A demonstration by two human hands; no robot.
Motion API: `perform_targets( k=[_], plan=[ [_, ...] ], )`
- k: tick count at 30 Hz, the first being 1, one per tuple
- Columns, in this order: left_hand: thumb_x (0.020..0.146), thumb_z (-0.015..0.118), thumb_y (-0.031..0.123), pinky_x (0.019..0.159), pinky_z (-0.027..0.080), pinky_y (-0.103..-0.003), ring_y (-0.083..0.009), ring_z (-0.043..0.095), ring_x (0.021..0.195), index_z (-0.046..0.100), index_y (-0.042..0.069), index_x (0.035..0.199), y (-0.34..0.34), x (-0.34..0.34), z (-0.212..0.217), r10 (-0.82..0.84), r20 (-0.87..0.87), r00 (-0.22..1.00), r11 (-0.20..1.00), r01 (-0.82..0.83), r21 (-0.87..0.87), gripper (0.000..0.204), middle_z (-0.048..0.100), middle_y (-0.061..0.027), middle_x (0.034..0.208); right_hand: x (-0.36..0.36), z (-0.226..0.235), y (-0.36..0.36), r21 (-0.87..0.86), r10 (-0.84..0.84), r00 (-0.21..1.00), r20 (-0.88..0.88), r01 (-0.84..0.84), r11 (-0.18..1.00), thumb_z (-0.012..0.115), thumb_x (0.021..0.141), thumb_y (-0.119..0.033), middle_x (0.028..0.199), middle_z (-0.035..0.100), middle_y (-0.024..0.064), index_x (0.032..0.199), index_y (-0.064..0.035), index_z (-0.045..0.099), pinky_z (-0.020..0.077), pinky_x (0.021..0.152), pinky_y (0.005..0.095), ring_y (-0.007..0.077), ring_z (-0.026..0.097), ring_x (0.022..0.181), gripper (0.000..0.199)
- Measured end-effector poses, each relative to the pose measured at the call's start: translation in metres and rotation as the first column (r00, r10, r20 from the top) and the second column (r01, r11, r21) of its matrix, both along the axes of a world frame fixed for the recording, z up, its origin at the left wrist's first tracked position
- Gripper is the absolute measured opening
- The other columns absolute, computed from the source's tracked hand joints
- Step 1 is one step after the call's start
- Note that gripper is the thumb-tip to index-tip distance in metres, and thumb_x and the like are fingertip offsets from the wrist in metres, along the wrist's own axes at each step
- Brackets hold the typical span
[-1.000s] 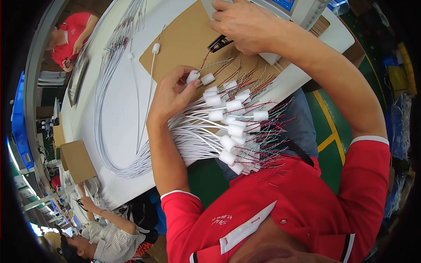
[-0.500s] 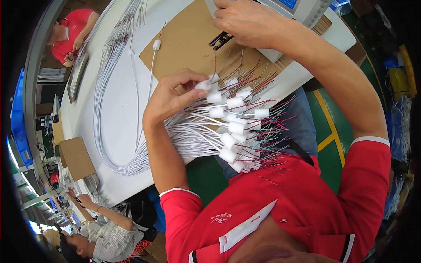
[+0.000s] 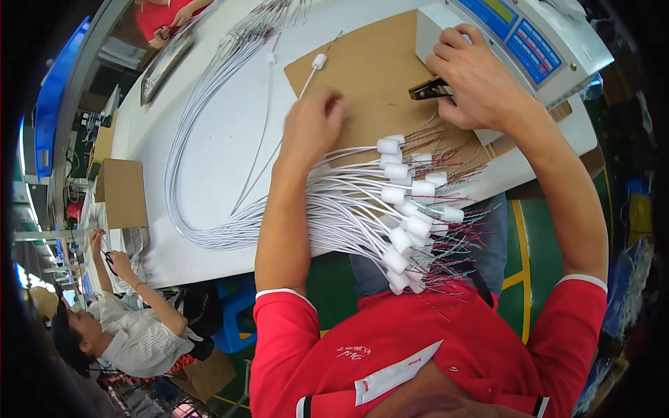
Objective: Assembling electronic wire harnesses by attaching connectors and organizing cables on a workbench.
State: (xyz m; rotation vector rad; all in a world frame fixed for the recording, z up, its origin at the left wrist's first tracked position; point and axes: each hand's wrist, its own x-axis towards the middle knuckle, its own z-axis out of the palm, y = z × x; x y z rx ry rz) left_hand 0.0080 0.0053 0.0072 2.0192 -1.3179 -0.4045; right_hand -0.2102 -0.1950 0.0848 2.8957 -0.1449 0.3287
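My left hand (image 3: 311, 131) is over the brown cardboard sheet, its fingertips smeared by motion; whether anything is in them I cannot tell. A single white cable with a white cylindrical bead (image 3: 319, 61) runs down beside it. My right hand (image 3: 474, 78) is closed on a black clip (image 3: 431, 89) in front of the white instrument (image 3: 536, 49). Below both hands lies a thick bundle of white cables (image 3: 327, 209). Several white cylindrical beads (image 3: 418, 226) sit near its ends, where twisted red and pale green wires fan out over my lap and the table edge.
Cardboard (image 3: 376, 63) covers part of the white table (image 3: 209, 157). A grey tray (image 3: 166, 68) and a cardboard box (image 3: 124, 194) stand leftward. One co-worker (image 3: 136, 327) holds scissors at lower left; another person in red (image 3: 157, 21) is at the upper left.
My left hand has come off the bead it held and moved up and away from the bundle. My right hand still grips the black clip. The whole view has shifted.
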Motion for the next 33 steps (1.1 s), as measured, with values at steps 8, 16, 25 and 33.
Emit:
perform_targets(
  k=[8,16,25,33],
  plan=[
    [0.088,0.061,0.004,0.076,0.056,-0.05,-0.0392,0.068,0.089,0.064,-0.002,0.103,-0.001,0.036,-0.035,0.356,0.566,0.744,0.913,-0.406,-0.041,0.016,0.068,-0.0206,0.098,-0.001,0.007,0.002,0.089,0.085,0.986,0.14,-0.098,0.991,0.073,0.067,-0.019,0.101,0.064,0.0148,0.097,-0.0008,0.064,0.0358,0.111,0.0473,0.0325,0.054,0.114,0.036],
    [0.084,0.07,0.004,0.07,0.058,-0.046,-0.0391,0.069,0.086,0.056,0.001,0.135,-0.012,-0.015,0.005,0.304,0.328,0.895,0.898,-0.154,-0.413,0.053,0.06,-0.0213,0.119,-0.004,0.009,0.001,0.112,0.06,0.987,0.146,-0.077,0.991,0.077,0.08,-0.019,0.1,0.065,0.0128,0.106,-0.0013,0.067,0.0395,0.107,0.0446,0.0318,0.056,0.111,0.034],
    [0.084,0.083,0.016,0.072,0.058,-0.038,-0.0318,0.07,0.092,0.055,0.002,0.143,-0.012,-0.068,0.01,0.147,0.454,0.879,0.715,0.222,-0.663,0.067,0.067,-0.0163,0.115,-0.008,-0.026,0.05,0.962,-0.339,0.9,0.273,-0.249,0.112,0.064,0.105,-0.013,0.099,0.069,0.0022,0.113,-0.0003,0.066,0.0501,0.087,0.0246,0.009,0.064,0.094,0.015],
    [0.087,0.079,0.017,0.066,0.056,-0.039,-0.0299,0.069,0.079,0.063,0.001,0.128,-0.003,-0.058,0.006,0.01,0.498,0.867,0.778,0.306,-0.548,0.047,0.066,-0.0126,0.096,-0.005,-0.035,0.064,0.962,-0.411,0.87,0.274,-0.245,0.123,0.073,0.097,-0.008,0.101,0.07,0.0023,0.112,0.0001,0.069,0.0515,0.086,0.025,0.0096,0.064,0.092,0.018]
  ],
)
